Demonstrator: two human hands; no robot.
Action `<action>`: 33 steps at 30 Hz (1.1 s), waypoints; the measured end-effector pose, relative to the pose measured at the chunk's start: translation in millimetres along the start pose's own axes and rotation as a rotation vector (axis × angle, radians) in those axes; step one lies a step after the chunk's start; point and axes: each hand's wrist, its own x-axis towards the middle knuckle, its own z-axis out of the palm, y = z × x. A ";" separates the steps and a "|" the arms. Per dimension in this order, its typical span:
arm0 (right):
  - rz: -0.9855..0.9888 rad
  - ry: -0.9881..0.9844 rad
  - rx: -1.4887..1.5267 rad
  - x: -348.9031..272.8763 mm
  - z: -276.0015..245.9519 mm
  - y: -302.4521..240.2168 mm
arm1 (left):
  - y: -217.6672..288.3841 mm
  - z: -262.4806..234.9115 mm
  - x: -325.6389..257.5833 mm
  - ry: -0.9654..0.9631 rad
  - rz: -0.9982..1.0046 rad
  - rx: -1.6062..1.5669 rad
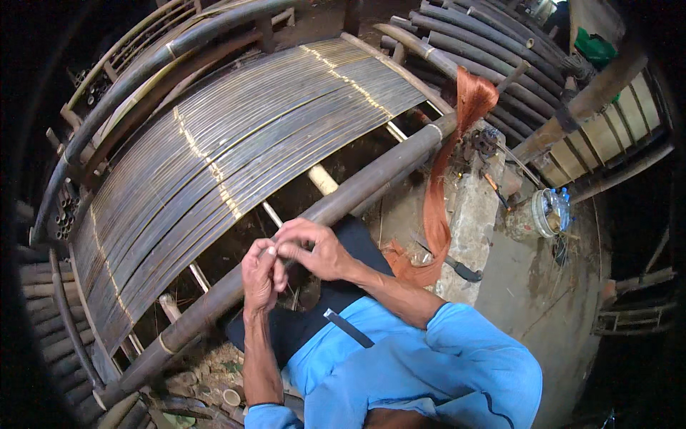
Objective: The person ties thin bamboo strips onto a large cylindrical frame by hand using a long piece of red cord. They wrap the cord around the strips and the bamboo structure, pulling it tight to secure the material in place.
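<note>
My left hand (261, 277) and my right hand (314, 250) meet fingertip to fingertip just above the front bamboo pole (379, 175). Both are closed in a pinch, and whatever is between the fingers is too small to make out. Beyond the pole lies a panel of thin dark bamboo slats (250, 136), bound across by several rows of pale lashing (204, 161). A bundle of orange fibre strands (437, 193) drapes over the pole's right end and trails down beside my right arm.
A black-handled knife (464, 270) lies on a concrete ledge (468, 222) at the right. Near it are an orange-handled tool (493, 184) and a worn bucket (529, 214) with blue-topped bottles. Bamboo poles (493, 36) are stacked at the back right, and scraps (207, 379) litter the ground.
</note>
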 end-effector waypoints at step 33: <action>0.316 -0.206 -0.118 17.0 -9.4 -6.4 | -7.4 9.7 -10.4 0.389 0.762 1.047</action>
